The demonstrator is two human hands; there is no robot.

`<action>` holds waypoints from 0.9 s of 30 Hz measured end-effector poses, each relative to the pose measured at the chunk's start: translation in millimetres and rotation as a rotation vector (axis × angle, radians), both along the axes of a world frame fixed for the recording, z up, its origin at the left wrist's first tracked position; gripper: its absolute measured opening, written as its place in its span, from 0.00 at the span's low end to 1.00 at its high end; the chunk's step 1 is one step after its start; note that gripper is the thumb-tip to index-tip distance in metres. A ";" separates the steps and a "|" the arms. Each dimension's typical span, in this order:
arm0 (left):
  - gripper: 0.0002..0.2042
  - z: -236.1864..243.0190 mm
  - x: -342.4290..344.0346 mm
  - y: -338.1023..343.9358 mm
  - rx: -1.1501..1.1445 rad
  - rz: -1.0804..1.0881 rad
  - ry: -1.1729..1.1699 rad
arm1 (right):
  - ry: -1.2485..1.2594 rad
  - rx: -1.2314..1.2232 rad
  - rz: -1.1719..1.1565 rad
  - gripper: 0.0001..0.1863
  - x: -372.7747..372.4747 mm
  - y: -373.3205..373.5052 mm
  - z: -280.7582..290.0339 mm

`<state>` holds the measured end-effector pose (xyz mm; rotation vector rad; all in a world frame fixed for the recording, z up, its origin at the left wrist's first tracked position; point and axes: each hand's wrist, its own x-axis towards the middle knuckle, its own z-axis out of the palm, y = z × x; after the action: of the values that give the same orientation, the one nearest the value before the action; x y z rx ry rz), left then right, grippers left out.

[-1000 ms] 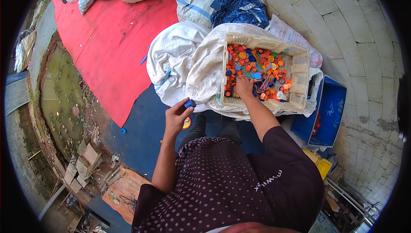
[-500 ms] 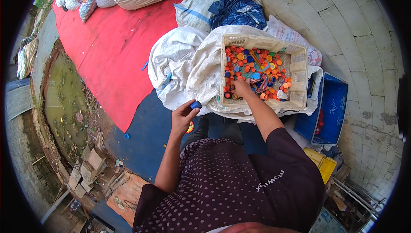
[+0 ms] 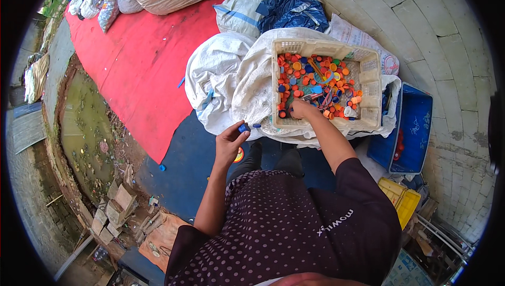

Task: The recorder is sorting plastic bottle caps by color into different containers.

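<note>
My left hand (image 3: 230,143) pinches blue bottle caps (image 3: 243,128) between thumb and fingers, left of the crate's near corner. Just beyond its fingertips a separate blue cap (image 3: 256,125) shows against the white sack; whether it is falling or resting I cannot tell. My right hand (image 3: 303,109) reaches into the cream plastic crate (image 3: 327,123) near its front left corner. Its fingers curl down among the caps, tips partly hidden, so what they grip is unclear. Mostly orange and red caps (image 3: 305,80), with some blue, yellow and green ones, cover the crate's bottom.
White woven sacks (image 3: 215,65) lie under and left of the crate. A blue crate (image 3: 415,144) stands to the right, with a yellow crate (image 3: 402,202) nearer me. Red sheeting (image 3: 137,70) spreads at the left; stacked bricks (image 3: 115,207) sit beyond the dark mat.
A separate blue cap now shows just right of my left hand. My right hand has shifted slightly within the same corner of the crate. The whole view has moved a little.
</note>
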<state>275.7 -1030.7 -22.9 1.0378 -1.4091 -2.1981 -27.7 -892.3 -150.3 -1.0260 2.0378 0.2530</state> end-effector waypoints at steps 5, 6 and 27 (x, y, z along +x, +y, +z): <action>0.20 6.3 -16.0 5.7 0.029 -0.055 0.045 | -0.054 -0.252 0.030 0.22 -20.6 28.1 -16.1; 0.20 5.8 -17.7 6.3 0.030 -0.057 0.043 | -0.056 -0.252 0.027 0.22 -18.3 28.5 -11.5; 0.20 13.9 -15.0 -20.3 -0.047 0.065 0.108 | -0.345 -1.007 -0.805 0.14 49.9 7.7 100.1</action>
<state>260.7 -1051.0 -9.0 0.9213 -1.3546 -2.1308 22.2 -884.7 -50.1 -0.5997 2.0432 -1.3743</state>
